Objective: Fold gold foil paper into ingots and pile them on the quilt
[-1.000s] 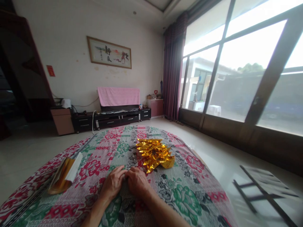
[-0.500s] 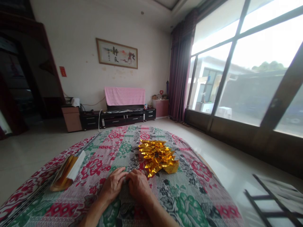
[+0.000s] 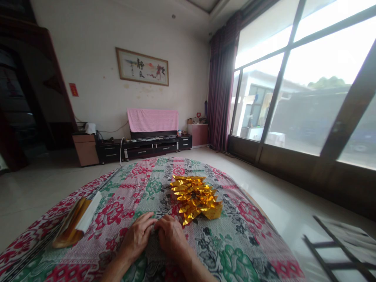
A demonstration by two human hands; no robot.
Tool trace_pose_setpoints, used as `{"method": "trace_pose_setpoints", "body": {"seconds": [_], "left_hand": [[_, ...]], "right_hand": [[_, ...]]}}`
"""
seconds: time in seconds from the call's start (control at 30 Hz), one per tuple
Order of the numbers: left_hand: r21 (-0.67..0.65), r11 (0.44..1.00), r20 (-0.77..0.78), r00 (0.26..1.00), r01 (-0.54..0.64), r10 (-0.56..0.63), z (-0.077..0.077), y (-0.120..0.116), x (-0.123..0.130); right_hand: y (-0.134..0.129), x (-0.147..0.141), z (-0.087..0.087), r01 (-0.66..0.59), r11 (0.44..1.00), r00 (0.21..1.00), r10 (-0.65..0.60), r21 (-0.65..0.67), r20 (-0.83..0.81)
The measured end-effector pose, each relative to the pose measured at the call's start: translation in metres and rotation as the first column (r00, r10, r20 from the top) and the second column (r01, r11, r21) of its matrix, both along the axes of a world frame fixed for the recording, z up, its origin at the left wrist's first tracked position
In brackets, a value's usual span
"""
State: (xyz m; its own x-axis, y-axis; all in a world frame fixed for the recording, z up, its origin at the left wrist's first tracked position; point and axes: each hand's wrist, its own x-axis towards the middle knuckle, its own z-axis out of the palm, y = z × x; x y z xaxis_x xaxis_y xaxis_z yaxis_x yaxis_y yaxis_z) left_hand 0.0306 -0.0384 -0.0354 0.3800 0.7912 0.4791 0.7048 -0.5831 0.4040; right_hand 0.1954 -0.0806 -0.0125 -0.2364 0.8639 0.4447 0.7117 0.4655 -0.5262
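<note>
The gold foil pieces [image 3: 214, 210] lie in an overlapping heap on the patterned cloth [image 3: 235, 188], just beyond the right hand [image 3: 172, 237]; the overlap hides where one piece ends and the next begins, so they cannot be counted. They look shiny and creased, with pointed tips spread along the left side and a broader, flatter part at the near right. The left hand [image 3: 136, 237] is beside the right, both low over the cloth, fingers bent and fingertips close together. The backs of the hands hide whatever may be between them, so whether the fingers grip anything cannot be told. Well to the left lies a curled gold-and-white sheet bundle [image 3: 76, 223], its layers blurred. At the right, a stool [image 3: 346, 239] is blurred and cut off by the view's edge.
</note>
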Motion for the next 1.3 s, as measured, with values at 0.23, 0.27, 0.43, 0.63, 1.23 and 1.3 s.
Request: {"method": "trace_pose_setpoints", "body": {"seconds": [0.23,0.27,0.43,0.63,1.23,1.3], "left_hand": [[0.005,1.000,-0.013,1.000,0.000,0.000,-0.002,0.000,0.000],[0.002,1.000,-0.015,1.000,-0.001,0.001,-0.002,0.000,0.000],[-0.030,1.000,-0.025,1.000,-0.007,0.006,0.000,-0.002,0.000],[-0.026,1.000,0.015,1.000,0.004,-0.004,0.000,-0.002,0.001],[0.026,0.993,0.109,0.987,-0.119,0.115,-0.006,0.002,0.003],[0.054,0.977,0.165,0.967,-0.205,0.194,-0.009,0.006,0.000]], "right_hand": [[0.001,0.000,-0.005,0.011,1.000,1.000,-0.011,-0.014,-0.010],[0.001,0.000,-0.005,0.010,1.000,1.000,-0.010,-0.018,-0.011],[0.000,-0.001,-0.003,0.008,1.000,0.999,-0.009,-0.021,-0.040],[0.002,0.000,-0.004,-0.009,1.000,0.999,0.008,-0.015,-0.040],[0.014,-0.014,0.010,0.202,0.979,0.945,-0.194,-0.003,0.263],[0.022,-0.018,0.016,0.246,0.969,0.923,-0.224,-0.031,0.313]]}}
